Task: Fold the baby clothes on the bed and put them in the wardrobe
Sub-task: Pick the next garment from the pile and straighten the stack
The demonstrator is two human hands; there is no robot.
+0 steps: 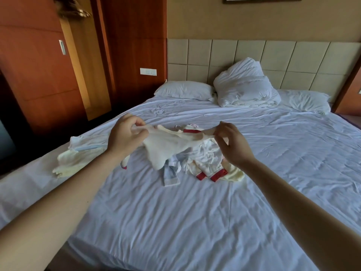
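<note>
Garment (pixel 170 145), cream, hangs stretched just above the pile (pixel 195 165) on the bed (pixel 195 222), long axis left to right; left hand (pixel 127 136) and right hand (pixel 233 146) each pinch an end in their fingers (pixel 136 123).

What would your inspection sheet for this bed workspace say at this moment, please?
Surface: wrinkled white bed sheet, mostly bare toward the camera.
Job's things: cream soft baby garment held stretched above the sheet; loose heap of white, blue and red-trimmed baby clothes beneath it, unfolded; pale yellow and white clothes lying apart near the left edge.
Clutter: bundled white duvet between white pillows at the bed's head.
Hands: left hand grips one end of the cream garment; right hand pinches the other end.
Cables: nothing seen.
Surroundings: beige padded headboard, reddish wooden wall panels, white switch plate.
</note>
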